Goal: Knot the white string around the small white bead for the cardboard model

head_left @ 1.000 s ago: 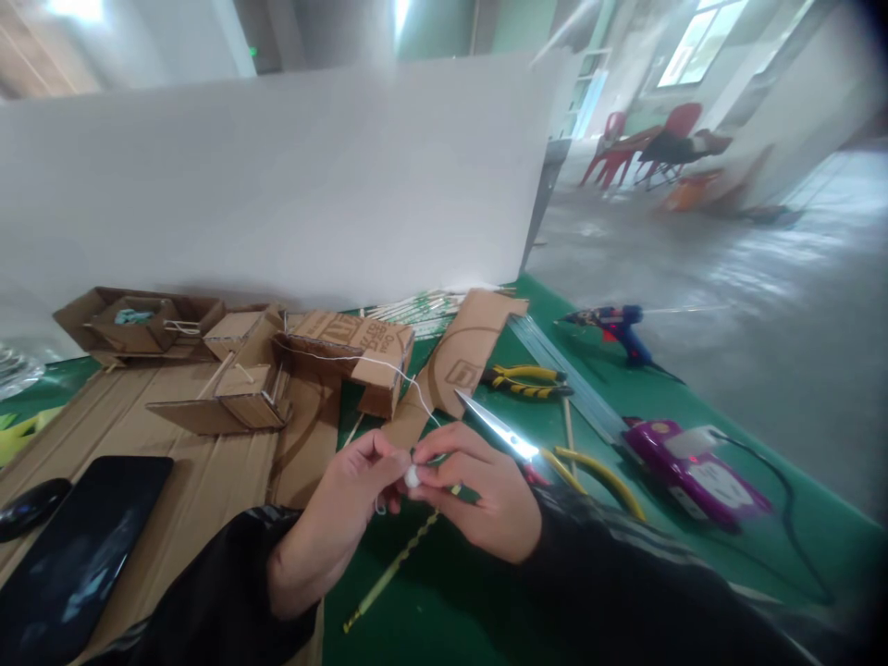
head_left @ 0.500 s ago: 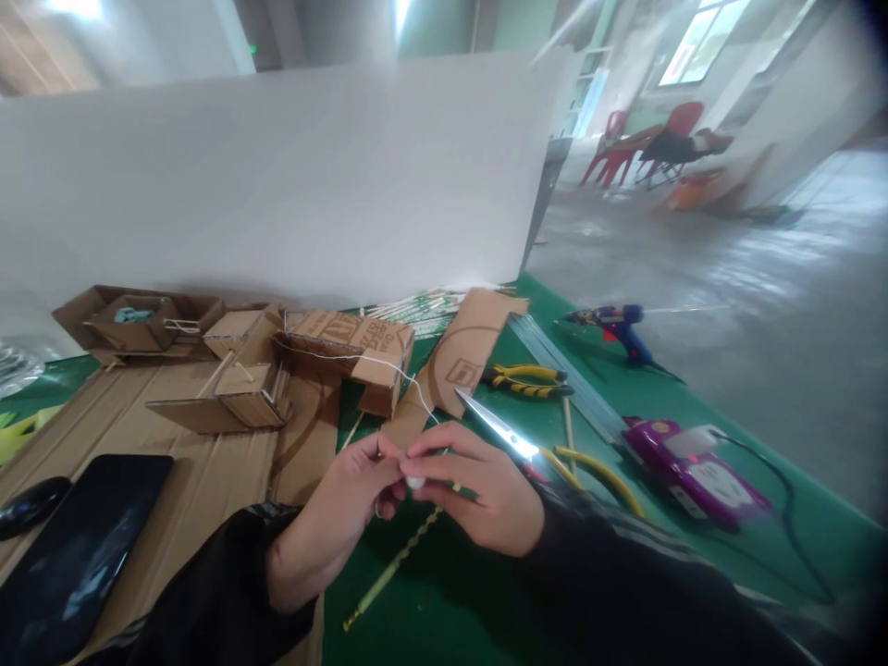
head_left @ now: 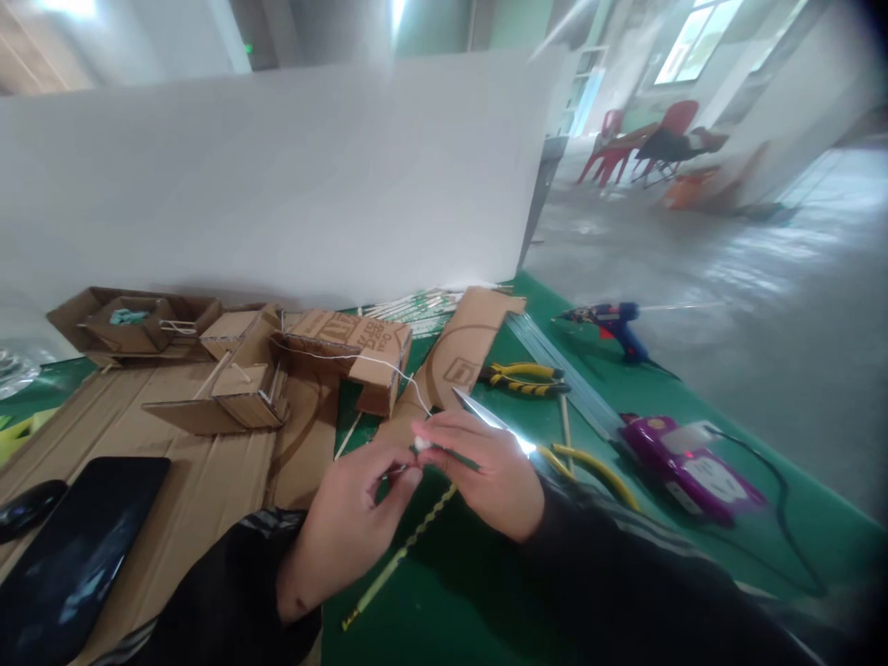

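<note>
My right hand (head_left: 486, 467) pinches a small white piece (head_left: 421, 444) between thumb and fingers, above the green table. Just left of it, my left hand (head_left: 353, 509) is closed, its thumb and fingertips pressed together on a bit of white string. The white string (head_left: 347, 357) runs from the cardboard structure (head_left: 378, 347) over to my fingers. Beneath my hands lies a twisted yellow stick (head_left: 399, 560). Scissors (head_left: 597, 474) with yellow handles lie partly behind my right hand, blades pointing up and left.
Yellow-black pliers (head_left: 527, 379), a blue glue gun (head_left: 610, 324) and a purple power strip (head_left: 690, 467) lie to the right. Clear sticks (head_left: 565, 375) stretch between them. A black phone (head_left: 83, 546) rests on cardboard at left. A white panel (head_left: 277, 185) stands behind.
My left hand has turned, its thumb dropping lower and coming away from the white piece. My right hand has shifted slightly up, its fingers closer together around the piece.
</note>
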Motion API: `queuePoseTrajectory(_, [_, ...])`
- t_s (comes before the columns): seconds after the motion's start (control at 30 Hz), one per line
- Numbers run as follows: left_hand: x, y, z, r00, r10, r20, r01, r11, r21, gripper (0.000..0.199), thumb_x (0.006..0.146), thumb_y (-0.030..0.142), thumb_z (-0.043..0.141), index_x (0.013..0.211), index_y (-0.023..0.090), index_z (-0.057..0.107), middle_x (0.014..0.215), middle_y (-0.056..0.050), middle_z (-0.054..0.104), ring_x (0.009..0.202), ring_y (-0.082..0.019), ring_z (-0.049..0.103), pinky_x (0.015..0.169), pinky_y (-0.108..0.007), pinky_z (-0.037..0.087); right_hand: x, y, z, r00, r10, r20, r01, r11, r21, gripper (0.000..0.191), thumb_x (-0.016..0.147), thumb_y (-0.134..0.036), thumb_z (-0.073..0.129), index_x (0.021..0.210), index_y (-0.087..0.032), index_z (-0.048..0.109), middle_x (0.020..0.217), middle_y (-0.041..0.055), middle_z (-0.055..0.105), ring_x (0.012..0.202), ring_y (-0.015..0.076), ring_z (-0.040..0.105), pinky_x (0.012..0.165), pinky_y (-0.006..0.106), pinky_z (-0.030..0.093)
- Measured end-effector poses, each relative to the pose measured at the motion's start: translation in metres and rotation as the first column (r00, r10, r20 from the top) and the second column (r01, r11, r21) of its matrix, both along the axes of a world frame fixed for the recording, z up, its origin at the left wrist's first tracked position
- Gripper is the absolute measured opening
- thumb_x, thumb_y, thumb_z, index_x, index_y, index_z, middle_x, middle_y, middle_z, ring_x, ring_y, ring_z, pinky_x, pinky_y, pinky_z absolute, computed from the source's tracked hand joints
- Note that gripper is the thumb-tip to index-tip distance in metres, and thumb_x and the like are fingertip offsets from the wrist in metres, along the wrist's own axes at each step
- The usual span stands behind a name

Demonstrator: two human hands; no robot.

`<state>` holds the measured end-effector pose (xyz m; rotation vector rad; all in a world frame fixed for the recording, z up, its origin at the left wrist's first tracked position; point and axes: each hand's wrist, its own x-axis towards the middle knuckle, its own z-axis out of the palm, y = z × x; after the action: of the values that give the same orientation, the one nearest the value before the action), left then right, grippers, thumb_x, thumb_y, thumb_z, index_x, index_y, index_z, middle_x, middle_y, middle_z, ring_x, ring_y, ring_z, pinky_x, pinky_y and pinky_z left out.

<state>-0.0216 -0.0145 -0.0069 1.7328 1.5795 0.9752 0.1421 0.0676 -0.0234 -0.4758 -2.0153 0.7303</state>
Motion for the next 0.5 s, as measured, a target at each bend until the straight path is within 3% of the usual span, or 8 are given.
queuePoseTrajectory(0.2, [-0.005,-0.003,0.004,0.942,-0.001,-0.335,0.061,0.984,0.169,0.015,0.092,0.022,0.047,0.087,0.022,0.061,0.078,-0.002,0.060,0.074,-0.016,0.057,0.065,-0.027,0.039,0.000,0.003,-0.005,0.995,0.055,0.077,-0.056,0.998,0.013,0.027,0.093,-0.021,0.053,0.116,-0.023,0.067,0.093,0.0080,0.067,0.084,0.0167,0.065,0.074,0.028,0.057])
queuePoseTrajectory(0.5, [-0.013,-0.002,-0.007,0.836,0.068,-0.544,0.145,0.929,0.340,0.016,0.093,0.020,0.047,0.087,0.023,0.061,0.081,-0.003,0.066,0.076,-0.017,0.060,0.071,-0.027,0.041,0.000,0.004,0.002,0.975,0.145,0.169,-0.133,0.988,-0.082,0.014,0.087,-0.025,0.063,0.095,-0.022,0.074,0.088,0.0061,0.071,0.081,0.0166,0.066,0.075,0.026,0.055])
